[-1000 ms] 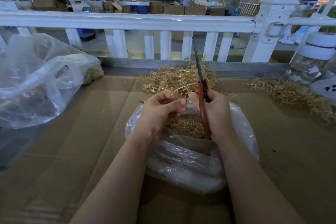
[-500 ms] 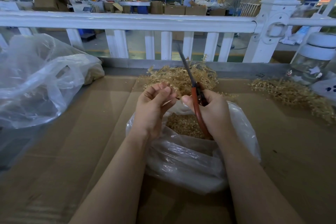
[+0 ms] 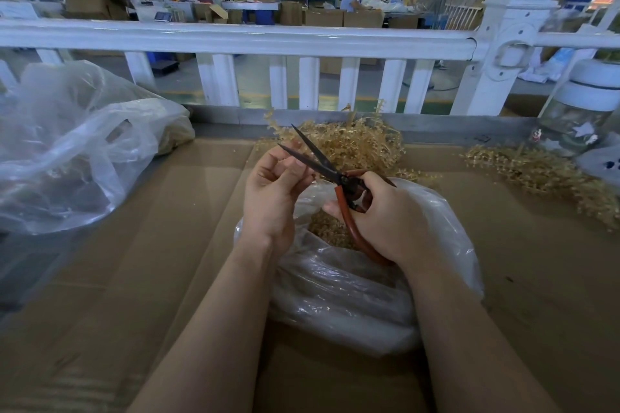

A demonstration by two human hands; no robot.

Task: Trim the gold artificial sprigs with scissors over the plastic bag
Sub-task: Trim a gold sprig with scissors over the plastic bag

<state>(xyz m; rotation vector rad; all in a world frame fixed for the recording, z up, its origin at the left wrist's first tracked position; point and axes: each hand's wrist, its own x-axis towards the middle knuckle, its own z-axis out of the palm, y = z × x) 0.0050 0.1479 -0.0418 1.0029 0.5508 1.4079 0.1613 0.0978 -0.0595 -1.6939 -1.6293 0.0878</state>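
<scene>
My right hand (image 3: 385, 214) grips the red handles of the scissors (image 3: 322, 161). Their dark blades are spread open and point up and to the left. My left hand (image 3: 271, 191) is raised beside the blades, its fingers curled and pinching a small gold sprig that they mostly hide; the lower blade lies across its fingertips. Both hands hover over the clear plastic bag (image 3: 352, 295), which lies on the cardboard and holds gold trimmings (image 3: 325, 228). A pile of gold sprigs (image 3: 362, 144) lies just behind the hands.
A second heap of gold sprigs (image 3: 543, 174) lies at the right, beside a glass jar with a white lid (image 3: 583, 111). A large crumpled plastic bag (image 3: 67, 151) fills the left side. A white fence rail (image 3: 268, 40) borders the cardboard-covered table (image 3: 167, 245) at the back.
The scissors have swung from nearly upright to pointing up-left, and their blades have opened. My left hand has risen and turned toward the blades.
</scene>
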